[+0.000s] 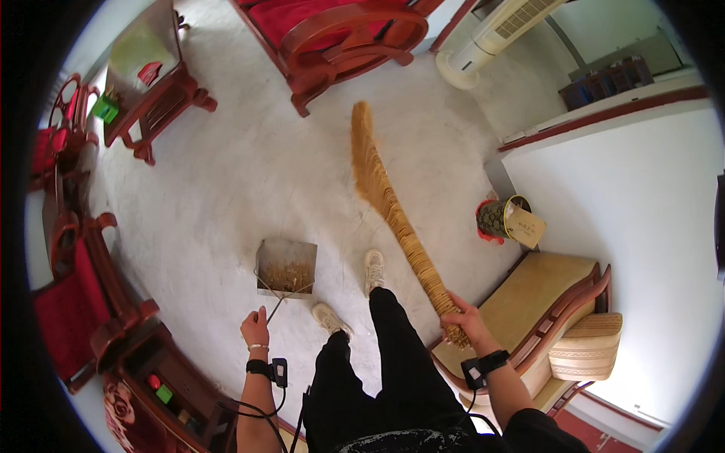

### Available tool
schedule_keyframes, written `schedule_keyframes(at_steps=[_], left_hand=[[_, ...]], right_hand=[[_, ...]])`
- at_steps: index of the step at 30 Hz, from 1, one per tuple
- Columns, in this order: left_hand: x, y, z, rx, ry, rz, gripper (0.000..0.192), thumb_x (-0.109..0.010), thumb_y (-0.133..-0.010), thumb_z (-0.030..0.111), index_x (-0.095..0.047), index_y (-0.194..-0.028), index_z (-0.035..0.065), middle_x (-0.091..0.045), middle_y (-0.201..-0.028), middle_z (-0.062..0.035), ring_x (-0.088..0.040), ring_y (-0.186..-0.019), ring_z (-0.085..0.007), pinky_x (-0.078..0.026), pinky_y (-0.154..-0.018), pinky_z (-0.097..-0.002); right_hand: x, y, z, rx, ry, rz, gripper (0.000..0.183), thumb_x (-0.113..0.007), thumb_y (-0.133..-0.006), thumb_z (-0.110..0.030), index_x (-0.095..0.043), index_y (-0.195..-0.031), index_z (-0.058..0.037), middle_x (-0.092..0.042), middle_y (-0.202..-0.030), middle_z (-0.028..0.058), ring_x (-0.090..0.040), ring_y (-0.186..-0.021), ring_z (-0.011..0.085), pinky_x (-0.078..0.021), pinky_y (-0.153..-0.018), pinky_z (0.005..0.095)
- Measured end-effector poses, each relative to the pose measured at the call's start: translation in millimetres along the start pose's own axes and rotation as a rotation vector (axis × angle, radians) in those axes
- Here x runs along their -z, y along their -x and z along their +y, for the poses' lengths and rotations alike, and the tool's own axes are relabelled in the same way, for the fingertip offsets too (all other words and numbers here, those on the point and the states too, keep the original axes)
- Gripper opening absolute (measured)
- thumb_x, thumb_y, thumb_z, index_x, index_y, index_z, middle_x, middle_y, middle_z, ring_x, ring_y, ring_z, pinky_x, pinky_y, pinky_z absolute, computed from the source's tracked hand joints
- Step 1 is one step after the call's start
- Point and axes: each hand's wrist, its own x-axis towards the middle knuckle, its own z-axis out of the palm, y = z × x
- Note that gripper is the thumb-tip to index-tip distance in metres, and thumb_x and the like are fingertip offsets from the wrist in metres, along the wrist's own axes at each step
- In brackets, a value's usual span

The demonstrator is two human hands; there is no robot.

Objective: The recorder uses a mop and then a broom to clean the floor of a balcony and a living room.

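My right hand (465, 320) grips the bound handle of a straw broom (416, 255) near its butt end. The broom slants away from me to the upper left, its bristle head (363, 153) over the bare concrete floor. In my left hand (255, 328) is the thin wire handle (275, 309) of a metal dustpan (286, 249). The pan rests on the floor just ahead of my feet, and brownish debris lies inside it. How high the broom head is above the floor, I cannot tell.
A waste bin (493, 219) with cardboard in its mouth stands by the right wall, near a cushioned wooden couch (518, 294). Red-cushioned wooden seats (73, 306) line the left side. Ahead are a wooden table (144, 51), another red seat (323, 56) and a white tower unit (481, 51).
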Motion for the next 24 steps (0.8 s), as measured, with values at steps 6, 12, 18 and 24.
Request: schedule_keyframes(at_steps=[6, 12, 18, 24], left_hand=[[-4, -8, 11, -0.053, -0.073, -0.069, 0.044, -0.061, -0.084, 0.031, -0.049, -0.06, -0.004, -0.041, -0.049, -0.0137, -0.03, -0.048, -0.0192, -0.032, -0.047, -0.037], [7, -18, 30, -0.014, -0.163, -0.057, 0.043, -0.063, -0.084, 0.028, -0.048, -0.058, -0.0035, -0.04, -0.047, -0.0119, -0.029, -0.046, -0.0184, -0.03, -0.045, -0.0369], [17, -8, 22, 0.024, -0.207, -0.038, 0.043, -0.062, -0.084, 0.027, -0.047, -0.057, -0.0027, -0.037, -0.045, -0.01, -0.027, -0.045, -0.0158, -0.027, -0.043, -0.0367], [22, -5, 18, 0.088, -0.23, -0.068, 0.043, -0.062, -0.084, 0.028, -0.047, -0.057, -0.0024, -0.039, -0.045, -0.0109, -0.028, -0.045, -0.0169, -0.028, -0.043, -0.0372]], right_hand=[[63, -118, -78, 0.25, 0.338, 0.265, 0.077, -0.066, -0.071, -0.006, -0.031, -0.139, -0.0023, -0.063, -0.091, 0.0138, -0.06, -0.054, 0.0186, -0.0499, -0.049, 0.0317], [57, -233, -220, 0.33, 1.092, 0.552, 0.051, -0.06, -0.07, -0.02, -0.048, -0.119, -0.0084, -0.066, -0.084, 0.0172, -0.065, -0.078, 0.0318, -0.0516, -0.068, 0.0399], [31, -310, -265, 0.159, 1.115, 0.624, 0.046, -0.056, -0.073, -0.023, -0.05, -0.116, -0.0067, -0.064, -0.102, 0.0169, -0.062, -0.096, 0.0325, -0.0502, -0.078, 0.0418], [21, -296, -231, 0.23, 1.223, 0.396, 0.052, -0.057, -0.075, -0.02, -0.04, -0.123, -0.0067, -0.064, -0.092, 0.0201, -0.062, -0.089, 0.0359, -0.0505, -0.074, 0.044]])
